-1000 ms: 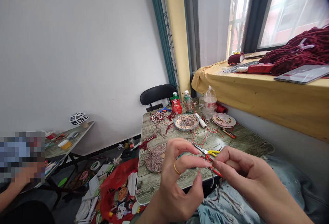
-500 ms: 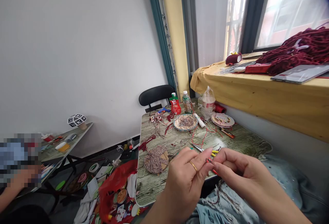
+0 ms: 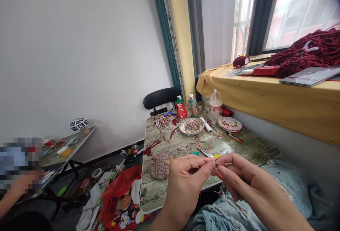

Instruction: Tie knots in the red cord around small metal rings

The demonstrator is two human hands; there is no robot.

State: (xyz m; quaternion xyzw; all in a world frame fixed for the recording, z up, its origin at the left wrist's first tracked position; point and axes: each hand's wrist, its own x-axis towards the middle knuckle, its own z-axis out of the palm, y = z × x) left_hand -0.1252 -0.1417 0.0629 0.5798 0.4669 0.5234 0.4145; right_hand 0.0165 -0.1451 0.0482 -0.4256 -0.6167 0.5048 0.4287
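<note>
My left hand, with a ring on one finger, pinches a thin cord between thumb and forefinger. Close beside it, my right hand also has thumb and fingers pinched together on the cord; its exact course between the fingertips is too fine to follow. Just behind the fingers lie scissors with yellow and red handles, partly covered by my hands. To the left of my left hand, speckled yarn is wound on a piece of cardboard. A red cord trails over the table past the scissors.
On the wood-patterned table stand a woven plate of yarn bits, a red pouch, a bottle and round discs. A red bag lies on the floor. Another person's arm shows at left.
My left hand has shifted slightly left and turned, its fingers now lying flatter. My fingertips have drawn a little apart, showing more of the cord and scissors.
</note>
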